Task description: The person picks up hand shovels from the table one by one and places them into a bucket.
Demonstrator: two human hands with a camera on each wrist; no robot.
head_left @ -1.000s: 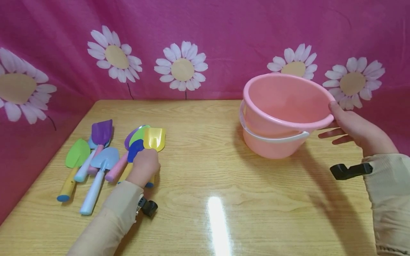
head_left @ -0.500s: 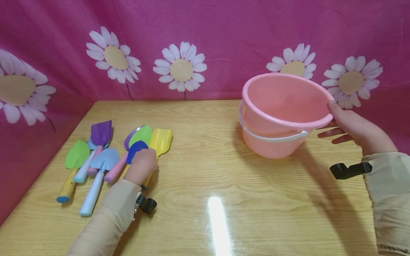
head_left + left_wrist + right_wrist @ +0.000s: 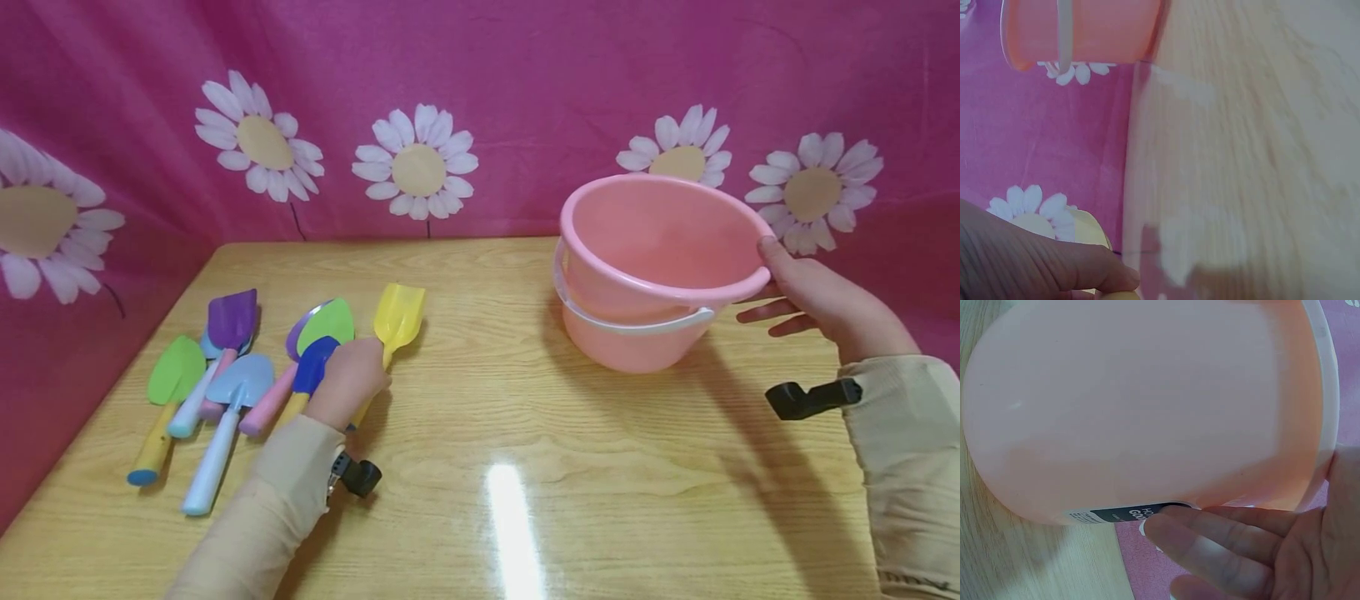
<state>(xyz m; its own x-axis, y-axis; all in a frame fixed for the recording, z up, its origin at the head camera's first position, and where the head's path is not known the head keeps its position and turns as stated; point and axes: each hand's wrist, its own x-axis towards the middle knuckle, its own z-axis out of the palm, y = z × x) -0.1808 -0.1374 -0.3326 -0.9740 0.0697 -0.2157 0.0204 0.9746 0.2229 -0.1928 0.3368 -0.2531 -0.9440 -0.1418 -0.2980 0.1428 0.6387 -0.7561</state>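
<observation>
While my left hand [image 3: 348,382] grips the yellow shovel [image 3: 399,318] by its handle, fingers curled, my right hand [image 3: 832,304] has the bucket [image 3: 633,343] by its rim: thumb on the edge, other fingers nearly straight outside. Bucket's on the worktop [image 3: 450,400], well right of the yellow shovel. Blue shovel [image 3: 313,360] sits beside my left hand; more shovels [image 3: 177,373] further left.

Pink cloth [image 3: 525,100] w/ white daisies [image 3: 418,170] hangs behind & left of wood-grain tbl [image 3: 480,400].

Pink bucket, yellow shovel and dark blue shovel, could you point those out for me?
Pink bucket [image 3: 660,242], head view, inner wall.
Yellow shovel [image 3: 399,317], head view, blade.
Dark blue shovel [image 3: 315,360], head view, blade.
</observation>
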